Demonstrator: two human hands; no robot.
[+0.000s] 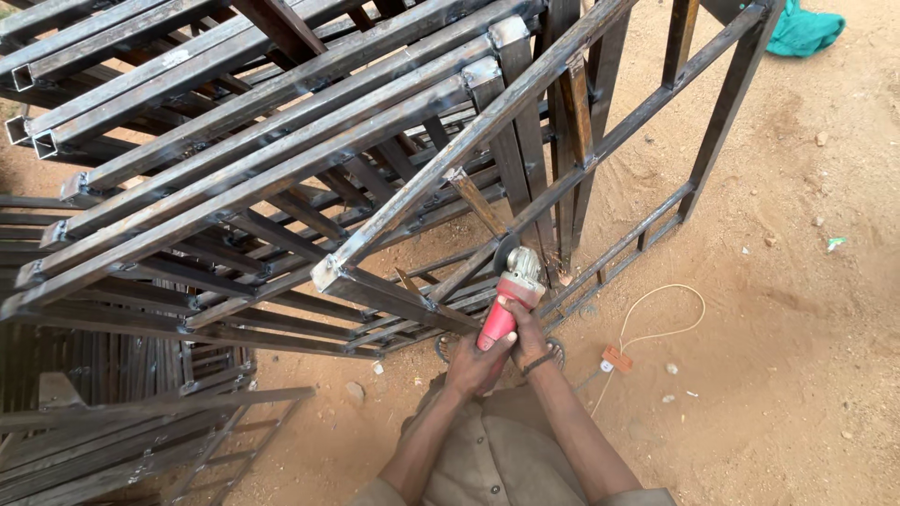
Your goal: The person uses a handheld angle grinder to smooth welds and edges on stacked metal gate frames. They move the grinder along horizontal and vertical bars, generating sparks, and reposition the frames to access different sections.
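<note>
Khaki shirt (487, 464) at the lower frame edge, both forearms extended forward. Left hand (473, 364) clenched around the rear of the red angle grinder (506, 305); right hand (527, 333), wristband visible, clasped over the body just ahead, a two-handed hold that steadies the tool. Grinder head rests against a bar of the welded steel frame (600, 141), which stands tilted on the sandy ground (797, 281) beside stacked frames (187, 141). A pale cord (656, 323) trails across the ground to the right. Green cloth (802, 28) lies at the far right.
</note>
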